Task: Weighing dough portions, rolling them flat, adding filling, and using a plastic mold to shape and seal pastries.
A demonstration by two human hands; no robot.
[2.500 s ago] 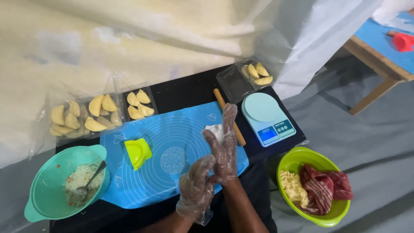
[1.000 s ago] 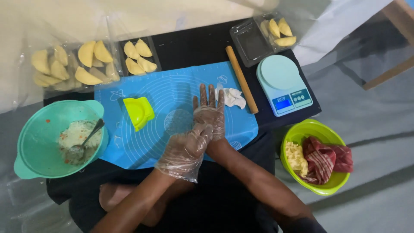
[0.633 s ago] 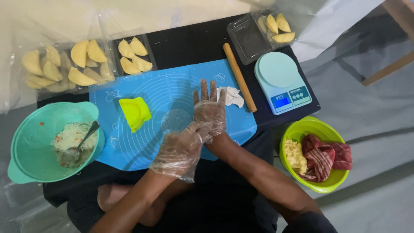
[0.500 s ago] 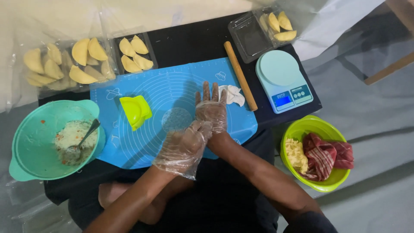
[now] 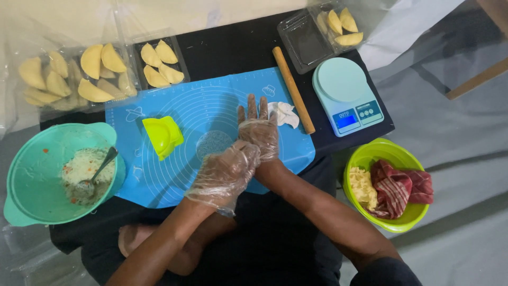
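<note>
Both gloved hands are set over the blue mat (image 5: 174,175): right hand (image 5: 259,132) flat with fingers spread, holding nothing, left hand (image 5: 225,172) loosely curled against its wrist; whether anything is gripped cannot be told. The dough scrap (image 5: 283,113) lies just right of the right fingertips, nearer that hand, beside the rolling pin (image 5: 293,90) running near-to-far. Filling and a spoon sit in the teal bowl (image 5: 26,175), dough and cloth in the green bowl (image 5: 386,156), folded pastries in clear trays (image 5: 161,66).

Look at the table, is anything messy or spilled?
Nothing is spilled. The only untidy bit is a crumpled white scrap lying on the blue mat, beside the right hand and the rolling pin.
</note>
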